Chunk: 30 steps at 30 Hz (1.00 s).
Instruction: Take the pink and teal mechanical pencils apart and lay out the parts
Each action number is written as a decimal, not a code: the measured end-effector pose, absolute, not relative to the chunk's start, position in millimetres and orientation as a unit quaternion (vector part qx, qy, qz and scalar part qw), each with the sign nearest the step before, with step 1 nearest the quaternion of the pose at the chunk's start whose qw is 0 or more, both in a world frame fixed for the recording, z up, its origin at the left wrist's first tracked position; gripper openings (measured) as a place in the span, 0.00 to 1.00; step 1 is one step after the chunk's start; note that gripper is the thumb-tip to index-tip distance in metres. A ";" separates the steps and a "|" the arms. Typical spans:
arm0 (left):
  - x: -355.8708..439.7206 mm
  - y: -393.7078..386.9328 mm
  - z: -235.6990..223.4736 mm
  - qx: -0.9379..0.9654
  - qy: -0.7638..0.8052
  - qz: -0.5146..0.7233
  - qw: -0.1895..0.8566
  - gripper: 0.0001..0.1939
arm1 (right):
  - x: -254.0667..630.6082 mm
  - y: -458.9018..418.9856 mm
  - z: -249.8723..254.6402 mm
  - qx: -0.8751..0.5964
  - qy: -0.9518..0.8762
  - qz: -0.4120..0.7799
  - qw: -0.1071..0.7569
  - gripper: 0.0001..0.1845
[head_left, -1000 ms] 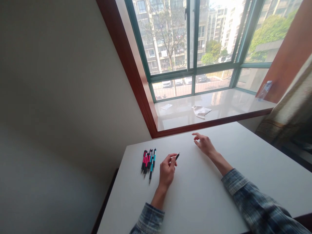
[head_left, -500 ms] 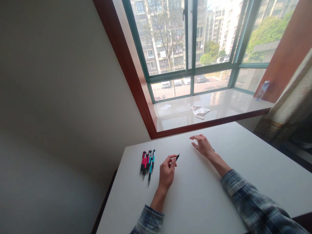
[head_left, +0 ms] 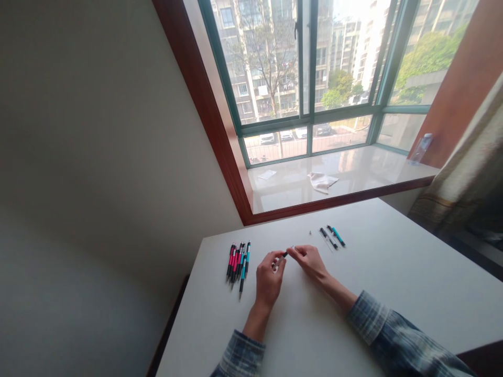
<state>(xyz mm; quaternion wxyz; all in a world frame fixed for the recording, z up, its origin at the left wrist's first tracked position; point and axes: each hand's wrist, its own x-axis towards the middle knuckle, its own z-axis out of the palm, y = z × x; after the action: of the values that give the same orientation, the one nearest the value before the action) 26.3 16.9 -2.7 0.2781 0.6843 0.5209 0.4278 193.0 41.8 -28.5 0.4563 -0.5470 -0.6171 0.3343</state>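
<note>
Right hand moved in, pen jutting from left grip toward it

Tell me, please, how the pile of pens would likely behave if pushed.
The piled pens would probably scatter, lying loose on a smooth-looking table. Each seems fairly stiff, being straight, and perhaps light, being slim.

A crumpled white cloth lies on the glossy pale windowsill, right of a small flat white piece, probably paper. A clear plastic bottle stands at the sill's right end, near a beige fabric curtain. Parked cars show beyond the green-framed glass window.
</note>
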 end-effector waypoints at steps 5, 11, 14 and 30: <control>29.7 14.8 -1.1 0.735 0.454 0.422 0.275 0.10 | 196.2 45.7 -27.4 -0.515 -0.597 0.403 0.465 0.34; 31.5 13.7 -3.8 0.732 0.455 0.412 0.296 0.08 | 198.6 45.6 -24.4 -0.505 -0.587 0.434 0.460 0.34; 31.1 14.7 -5.8 0.722 0.475 0.410 0.293 0.07 | 198.0 44.1 -21.7 -0.501 -0.583 0.436 0.468 0.34; 33.6 13.7 -1.9 0.694 0.473 0.425 0.339 0.10 | 195.4 46.5 -27.3 -0.483 -0.598 0.405 0.496 0.30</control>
<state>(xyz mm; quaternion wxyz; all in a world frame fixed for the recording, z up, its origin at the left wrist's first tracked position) 33.6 13.7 -1.9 0.3392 0.6935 0.4730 0.4246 195.4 46.5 -27.3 0.4955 -0.4832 -0.5976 0.4049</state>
